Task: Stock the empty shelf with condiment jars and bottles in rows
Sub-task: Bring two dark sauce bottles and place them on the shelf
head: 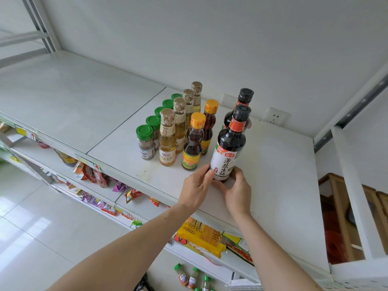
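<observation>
Hands grip dark soy bottle, white label, black cap.

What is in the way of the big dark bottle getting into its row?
Nothing visible. Both hands, left hand and right hand, already hold the soy sauce bottle at its base, standing on the shelf directly in front of the second dark bottle.

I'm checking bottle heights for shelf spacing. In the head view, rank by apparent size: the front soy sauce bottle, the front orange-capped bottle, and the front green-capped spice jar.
1. Front soy sauce bottle, held by both hands.
2. Front orange-capped bottle.
3. Front green-capped spice jar.
All stand near the shelf's front, so nearness hardly skews this.
</observation>
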